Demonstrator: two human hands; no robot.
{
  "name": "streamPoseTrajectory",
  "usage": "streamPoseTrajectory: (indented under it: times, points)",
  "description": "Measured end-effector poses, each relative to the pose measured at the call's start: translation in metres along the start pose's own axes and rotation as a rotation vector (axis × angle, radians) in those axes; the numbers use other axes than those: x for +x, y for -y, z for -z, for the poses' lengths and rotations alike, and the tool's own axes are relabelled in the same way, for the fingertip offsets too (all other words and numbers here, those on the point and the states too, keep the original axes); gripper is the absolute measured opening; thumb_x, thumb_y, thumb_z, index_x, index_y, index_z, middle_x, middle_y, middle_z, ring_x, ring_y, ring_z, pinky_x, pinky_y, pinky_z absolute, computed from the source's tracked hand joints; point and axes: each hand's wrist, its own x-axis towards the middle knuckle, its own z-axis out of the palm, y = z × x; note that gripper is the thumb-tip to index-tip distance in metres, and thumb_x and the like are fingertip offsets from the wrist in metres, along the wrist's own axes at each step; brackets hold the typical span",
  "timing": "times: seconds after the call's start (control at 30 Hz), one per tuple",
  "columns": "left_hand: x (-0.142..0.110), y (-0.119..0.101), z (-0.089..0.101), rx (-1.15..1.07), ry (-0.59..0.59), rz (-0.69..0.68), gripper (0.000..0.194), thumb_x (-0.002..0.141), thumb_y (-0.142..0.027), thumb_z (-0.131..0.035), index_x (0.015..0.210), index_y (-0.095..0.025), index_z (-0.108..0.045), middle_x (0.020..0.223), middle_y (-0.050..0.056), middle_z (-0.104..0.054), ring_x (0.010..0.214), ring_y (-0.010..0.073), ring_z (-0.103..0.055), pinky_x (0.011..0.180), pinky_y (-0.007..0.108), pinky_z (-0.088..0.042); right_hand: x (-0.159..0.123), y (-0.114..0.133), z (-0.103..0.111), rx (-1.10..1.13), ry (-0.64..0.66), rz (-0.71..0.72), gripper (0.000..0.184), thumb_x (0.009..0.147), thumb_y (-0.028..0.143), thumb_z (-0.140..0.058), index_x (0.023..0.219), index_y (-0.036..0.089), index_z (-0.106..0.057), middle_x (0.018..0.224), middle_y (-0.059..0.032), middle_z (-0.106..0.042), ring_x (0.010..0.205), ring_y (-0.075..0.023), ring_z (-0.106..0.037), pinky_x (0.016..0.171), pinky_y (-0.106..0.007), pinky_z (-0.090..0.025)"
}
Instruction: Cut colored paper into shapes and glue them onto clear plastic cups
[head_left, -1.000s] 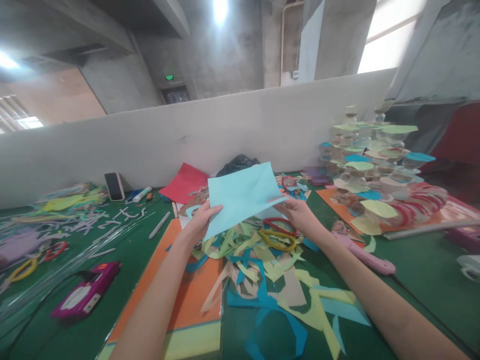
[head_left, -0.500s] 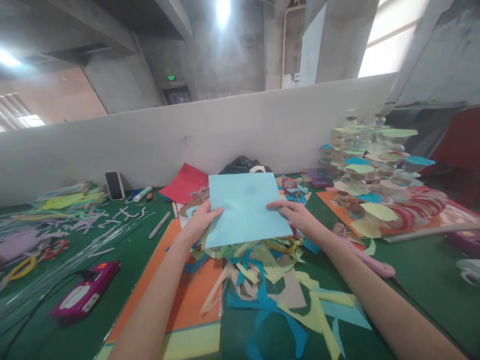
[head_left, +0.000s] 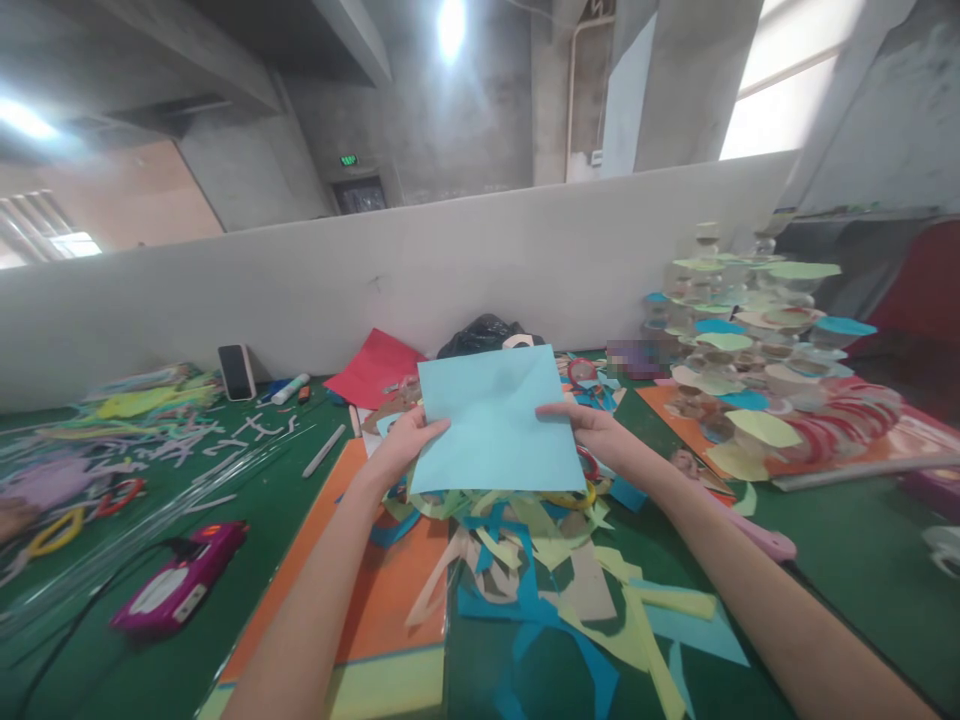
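Note:
A light-blue sheet of paper is held up in front of me, above the table. My left hand pinches its left edge, thumb on the near face and fingers behind. On the right edge, my right hand grips the sheet the same way. Beneath the paper lies a heap of cut paper scraps in blue, pale green and beige. Yellow-handled scissors show partly under the sheet's lower right corner. An orange sheet lies under my left forearm.
To the left are a magenta power bank with a cable, scissors, paper strips and a phone. On the right stand stacked clear cups with paper discs and a pink glue gun. A white partition stands behind.
Both hands keep hold of the light-blue paper, which has tilted slightly. The whole view has shifted a little. A blurred shape, possibly a hand, has appeared at the far left edge.

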Motion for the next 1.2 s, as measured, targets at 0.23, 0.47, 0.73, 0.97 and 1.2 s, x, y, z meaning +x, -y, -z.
streamPoseTrajectory:
  times: [0.23, 0.47, 0.73, 0.97, 1.2]
  points:
    - [-0.002, -0.007, 0.001, -0.027, -0.044, 0.106, 0.033, 0.065, -0.03, -0.082, 0.092, -0.015, -0.073, 0.078, 0.006, -0.076, 0.06, 0.0184, -0.069, 0.056, 0.027, -0.054, -0.003, 0.0, -0.005, -0.011, 0.1, 0.071, 0.033, 0.075, 0.029, -0.068, 0.107, 0.031, -0.076, 0.119, -0.0024, -0.071, 0.106, -0.0264, -0.067, 0.089, -0.04, -0.057]
    - [0.0, -0.004, 0.005, -0.088, -0.05, 0.046, 0.027, 0.067, -0.032, -0.08, 0.089, -0.018, -0.072, 0.074, 0.002, -0.075, 0.063, 0.016, -0.069, 0.059, 0.024, -0.054, -0.004, 0.004, -0.003, -0.125, 0.119, 0.138, 0.028, 0.078, 0.034, -0.065, 0.103, 0.032, -0.078, 0.122, -0.0016, -0.069, 0.105, -0.0253, -0.067, 0.086, -0.037, -0.058]
    - [-0.001, -0.003, 0.005, -0.089, -0.039, 0.048, 0.039, 0.067, -0.038, -0.082, 0.098, -0.018, -0.071, 0.082, 0.005, -0.076, 0.064, 0.0174, -0.07, 0.058, 0.025, -0.054, -0.002, 0.003, -0.006, -0.103, 0.038, 0.157, 0.025, 0.075, 0.044, -0.07, 0.091, 0.027, -0.081, 0.106, -0.0055, -0.075, 0.104, -0.0297, -0.066, 0.091, -0.043, -0.054]
    - [-0.006, -0.01, -0.004, -0.088, -0.005, 0.037, 0.031, 0.068, -0.031, -0.08, 0.093, -0.016, -0.071, 0.082, 0.006, -0.076, 0.064, 0.0169, -0.068, 0.062, 0.027, -0.055, 0.01, -0.014, -0.007, -0.072, -0.085, 0.125, 0.059, 0.076, 0.073, -0.056, 0.076, 0.018, -0.077, 0.098, -0.0108, -0.073, 0.097, -0.0317, -0.067, 0.092, -0.049, -0.052]
    - [-0.007, -0.01, -0.002, -0.113, 0.126, -0.011, 0.035, 0.067, -0.031, -0.08, 0.096, -0.014, -0.07, 0.092, 0.009, -0.075, 0.079, 0.0239, -0.073, 0.067, 0.031, -0.057, 0.004, -0.004, -0.012, -0.101, -0.164, 0.207, 0.048, 0.077, 0.07, -0.06, 0.089, 0.027, -0.078, 0.132, -0.0075, -0.058, 0.136, -0.0316, -0.041, 0.111, -0.042, -0.037]
